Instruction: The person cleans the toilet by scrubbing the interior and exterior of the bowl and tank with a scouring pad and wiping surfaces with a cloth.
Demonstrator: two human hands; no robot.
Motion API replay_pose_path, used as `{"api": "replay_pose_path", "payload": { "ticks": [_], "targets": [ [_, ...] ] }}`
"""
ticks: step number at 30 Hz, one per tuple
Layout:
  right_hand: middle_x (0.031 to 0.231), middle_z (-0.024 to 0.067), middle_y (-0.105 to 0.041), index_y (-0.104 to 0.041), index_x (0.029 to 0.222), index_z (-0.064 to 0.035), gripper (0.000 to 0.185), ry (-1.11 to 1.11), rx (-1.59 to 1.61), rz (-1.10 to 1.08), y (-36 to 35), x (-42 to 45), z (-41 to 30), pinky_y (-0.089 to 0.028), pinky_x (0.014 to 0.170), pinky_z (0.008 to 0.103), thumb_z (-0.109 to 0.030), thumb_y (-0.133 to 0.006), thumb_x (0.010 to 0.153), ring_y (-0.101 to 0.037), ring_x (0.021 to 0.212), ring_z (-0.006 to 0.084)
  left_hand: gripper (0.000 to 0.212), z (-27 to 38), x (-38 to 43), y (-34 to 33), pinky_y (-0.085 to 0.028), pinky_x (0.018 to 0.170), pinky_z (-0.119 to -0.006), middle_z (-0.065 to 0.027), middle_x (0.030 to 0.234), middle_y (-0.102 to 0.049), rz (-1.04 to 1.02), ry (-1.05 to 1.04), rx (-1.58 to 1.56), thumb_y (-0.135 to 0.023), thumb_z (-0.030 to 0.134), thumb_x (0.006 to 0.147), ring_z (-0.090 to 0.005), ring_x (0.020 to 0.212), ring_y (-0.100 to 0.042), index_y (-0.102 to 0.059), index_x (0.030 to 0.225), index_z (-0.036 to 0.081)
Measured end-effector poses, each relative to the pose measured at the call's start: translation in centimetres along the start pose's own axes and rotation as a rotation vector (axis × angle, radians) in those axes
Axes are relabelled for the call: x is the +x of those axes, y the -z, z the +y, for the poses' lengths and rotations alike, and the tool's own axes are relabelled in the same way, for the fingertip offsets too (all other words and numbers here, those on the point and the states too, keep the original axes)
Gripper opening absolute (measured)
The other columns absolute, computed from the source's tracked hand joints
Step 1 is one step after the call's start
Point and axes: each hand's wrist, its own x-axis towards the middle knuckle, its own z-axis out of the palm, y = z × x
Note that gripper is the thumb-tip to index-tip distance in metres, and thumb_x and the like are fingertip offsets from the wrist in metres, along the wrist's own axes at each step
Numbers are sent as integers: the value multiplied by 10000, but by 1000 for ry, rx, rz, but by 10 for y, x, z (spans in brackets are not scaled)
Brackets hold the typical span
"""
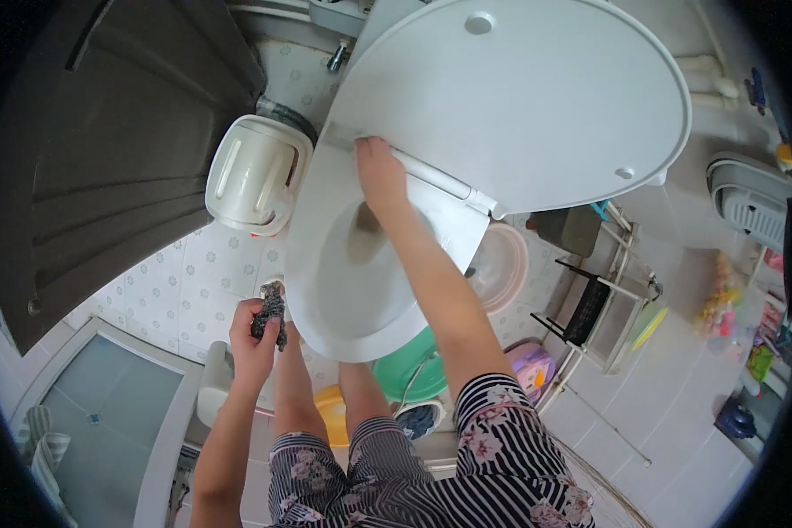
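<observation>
In front of me is a white toilet bowl (317, 277) with its oval lid (521, 99) raised. Dark water or staining (363, 228) shows at the bottom of the bowl. My right hand (379, 171) reaches over the bowl, its fingertips pressed down beside the hinge bar (435, 177) at the back of the rim. Whether anything lies under those fingers is hidden. Off the bowl's front left side, my left hand (252, 336) pinches a dark grey, crumpled scouring cloth (272, 315) between thumb and fingers.
A white lidded bin (257, 175) stands left of the toilet, by a large dark panel (125, 119). To the right are a pink basin (505, 267) and a wall rack (617, 290). A green basin (412, 369) and a yellow one (330, 412) sit near my legs.
</observation>
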Motion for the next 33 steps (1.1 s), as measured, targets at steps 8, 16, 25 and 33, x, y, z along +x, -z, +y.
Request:
{"api": "replay_pose_path", "payload": {
  "ticks": [8,16,25,33],
  "targets": [
    [1036,149,-569,-566,1136,-12,332,-273,84,-67,39,-66,68,-521,727,407,4,-530,806,-595,919,337,207,-14,0,6,-454,714,-265,-88,937,-564,-1,20,-26,-609,-43,795,-157,784,-531,-519,977,2],
    [1046,139,-548,-556,1132,-10,303,-184,104,-165,16,-20,14,-531,711,391,-34,-544,831,-588,925,309,199,1,8,10,-457,730,-276,-94,947,-566,-31,-1,13,-603,-47,792,-176,799,-540,-519,968,-3],
    [1028,159,-575,-607,1048,-39,237,-439,42,-43,53,-79,75,-513,753,404,3,-556,820,-588,925,345,186,0,17,18,-457,770,-283,-103,937,-556,-5,-3,-43,-599,-54,788,-188,831,-540,-512,946,-10],
    [1093,188,-557,-573,1075,14,275,-192,371,66,-8,20,-50,-486,836,418,34,-557,801,-562,990,360,206,-7,21,33,-451,795,-306,-128,943,-564,46,-63,-1,-608,-48,763,-250,841,-552,-516,945,-21]
  ]
}}
